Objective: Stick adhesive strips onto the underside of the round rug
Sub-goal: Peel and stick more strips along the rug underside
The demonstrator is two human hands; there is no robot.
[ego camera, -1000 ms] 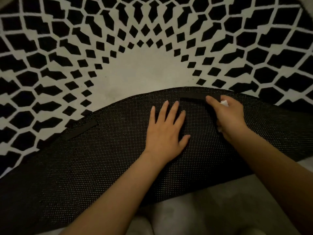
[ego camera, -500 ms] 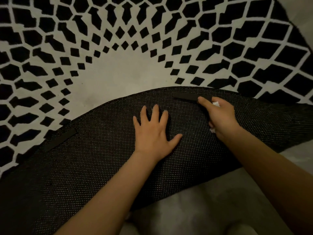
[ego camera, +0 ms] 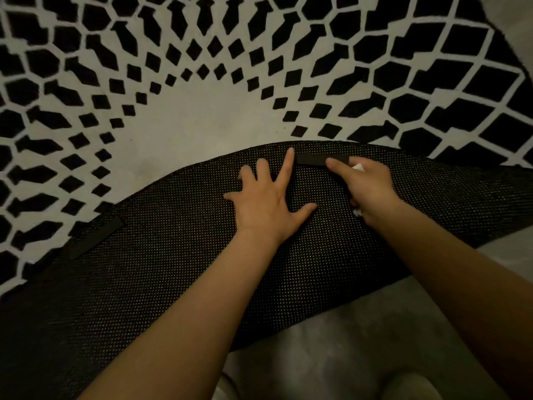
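The round rug's near part is folded over, showing its dark dotted underside [ego camera: 178,269]. Its black-and-white patterned top [ego camera: 202,67] fills the far half of the view. A black adhesive strip [ego camera: 310,159] lies near the fold's far edge. My left hand [ego camera: 268,203] lies flat on the underside with fingers spread, and its index fingertip touches the strip's left end. My right hand [ego camera: 366,187] presses its index finger on the strip's right part while its curled fingers hold crumpled white backing paper [ego camera: 358,168]. A second black strip [ego camera: 96,236] is stuck at the left edge.
Pale grey floor [ego camera: 331,336] shows in front of the fold at the bottom right. A bit of floor also appears at the top right corner beyond the rug's rim. My knee is dimly visible at the bottom edge.
My left hand has slid forward and to the right, and its index finger now reaches the strip's left end. My right hand stays on the strip's right part.
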